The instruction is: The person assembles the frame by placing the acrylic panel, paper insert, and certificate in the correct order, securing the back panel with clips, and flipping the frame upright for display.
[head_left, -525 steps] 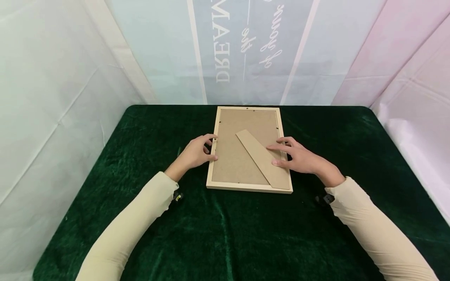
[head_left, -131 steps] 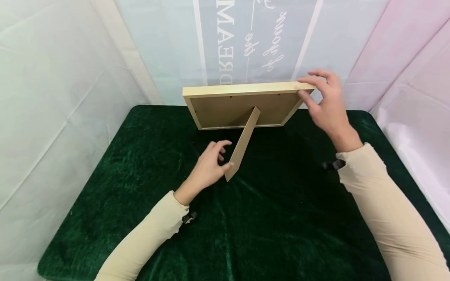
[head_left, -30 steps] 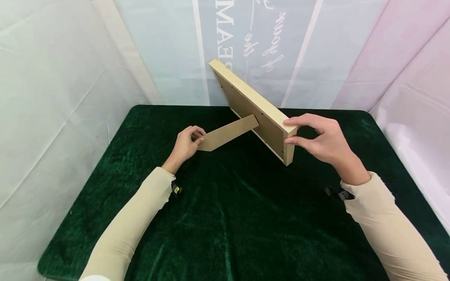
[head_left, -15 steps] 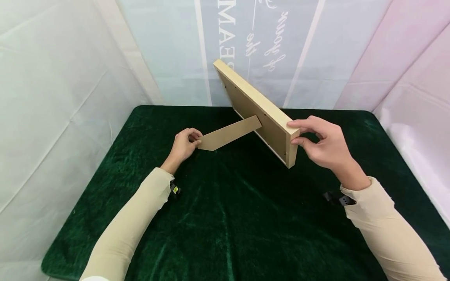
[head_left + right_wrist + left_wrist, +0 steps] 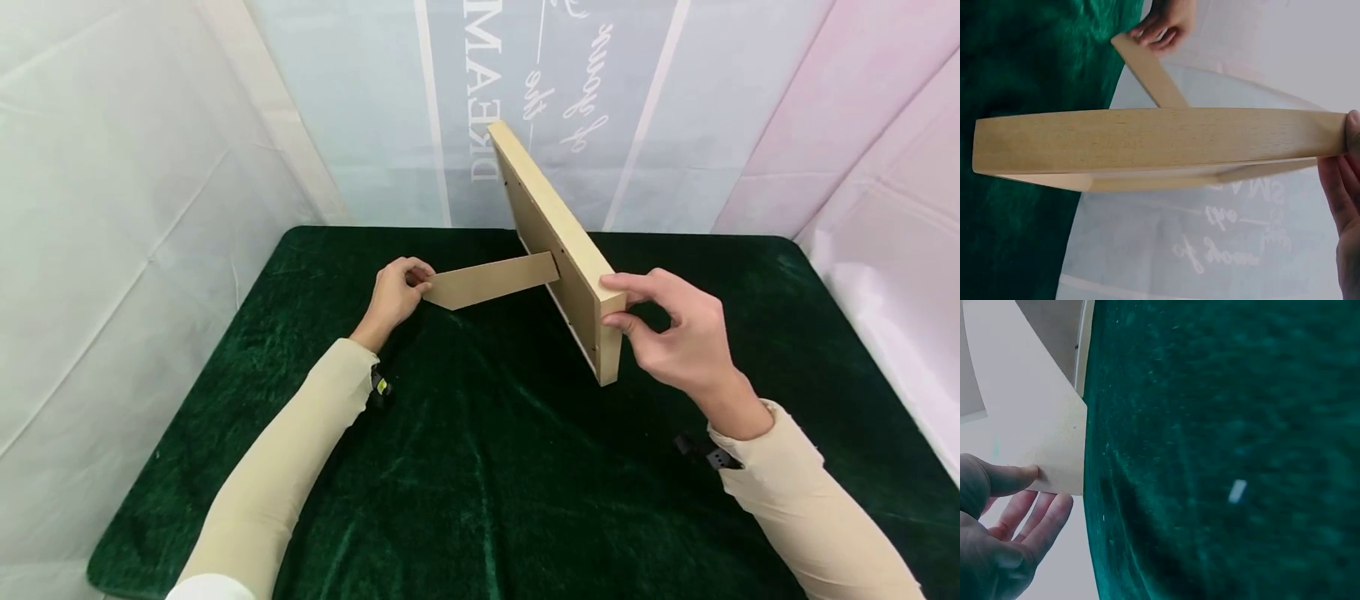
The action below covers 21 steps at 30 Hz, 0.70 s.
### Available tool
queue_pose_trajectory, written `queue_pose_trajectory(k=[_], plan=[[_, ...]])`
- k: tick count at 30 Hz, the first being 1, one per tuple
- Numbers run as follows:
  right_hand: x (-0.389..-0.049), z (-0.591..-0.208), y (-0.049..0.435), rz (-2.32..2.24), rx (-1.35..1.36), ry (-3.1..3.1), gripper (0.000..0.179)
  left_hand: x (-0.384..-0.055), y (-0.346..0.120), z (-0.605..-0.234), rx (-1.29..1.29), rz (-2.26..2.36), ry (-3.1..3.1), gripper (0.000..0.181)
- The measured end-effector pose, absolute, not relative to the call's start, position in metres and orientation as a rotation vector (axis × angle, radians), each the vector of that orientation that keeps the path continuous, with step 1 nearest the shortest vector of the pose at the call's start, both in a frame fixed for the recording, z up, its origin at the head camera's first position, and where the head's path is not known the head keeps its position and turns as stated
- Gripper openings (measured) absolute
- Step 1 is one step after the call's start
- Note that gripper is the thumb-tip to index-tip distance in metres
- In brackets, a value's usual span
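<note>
A pale wooden picture frame (image 5: 555,208) stands tilted on the table, its brown back turned to the left. My right hand (image 5: 678,333) pinches the frame's near top corner between thumb and fingers. From the back sticks out a flat easel leg (image 5: 491,280), swung away from the board. My left hand (image 5: 393,293) pinches the free end of this leg; in the left wrist view the thumb lies on one face of the leg (image 5: 1035,412) and the fingers are behind it. The right wrist view looks along the frame's side (image 5: 1160,140). The front is mostly hidden.
Dark green velvet cloth (image 5: 420,483) covers the table. Behind its far edge hangs a pale blue backdrop (image 5: 375,125) with mirrored lettering. White fabric walls (image 5: 135,208) close in the left and right sides. A small black device (image 5: 720,457) sits at my right cuff.
Long before, the frame lay flat with its leg folded. Over the last second it has turned: the near corner came towards me, the far end went right, and my left hand moved slightly away.
</note>
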State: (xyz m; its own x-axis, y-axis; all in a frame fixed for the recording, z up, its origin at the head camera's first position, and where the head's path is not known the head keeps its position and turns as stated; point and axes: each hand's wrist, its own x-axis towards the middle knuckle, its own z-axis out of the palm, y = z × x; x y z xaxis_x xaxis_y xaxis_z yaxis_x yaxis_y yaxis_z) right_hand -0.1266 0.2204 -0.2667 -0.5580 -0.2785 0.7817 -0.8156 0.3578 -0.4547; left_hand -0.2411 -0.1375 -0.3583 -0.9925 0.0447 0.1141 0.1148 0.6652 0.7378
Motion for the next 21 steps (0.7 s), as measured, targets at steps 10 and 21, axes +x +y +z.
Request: queue_pose_trajectory(k=[10, 21], plan=[[-0.12, -0.271, 0.206, 1.096, 1.05, -2.051, 0.036, -0.245, -0.138, -0.37, -0.11, -1.309, -2.834, 0.018], [-0.132, -0.268, 0.22, 1.173, 1.246, -2.093, 0.044, -0.246, -0.143, -0.377, -0.131, -1.35, -2.776, 0.018]])
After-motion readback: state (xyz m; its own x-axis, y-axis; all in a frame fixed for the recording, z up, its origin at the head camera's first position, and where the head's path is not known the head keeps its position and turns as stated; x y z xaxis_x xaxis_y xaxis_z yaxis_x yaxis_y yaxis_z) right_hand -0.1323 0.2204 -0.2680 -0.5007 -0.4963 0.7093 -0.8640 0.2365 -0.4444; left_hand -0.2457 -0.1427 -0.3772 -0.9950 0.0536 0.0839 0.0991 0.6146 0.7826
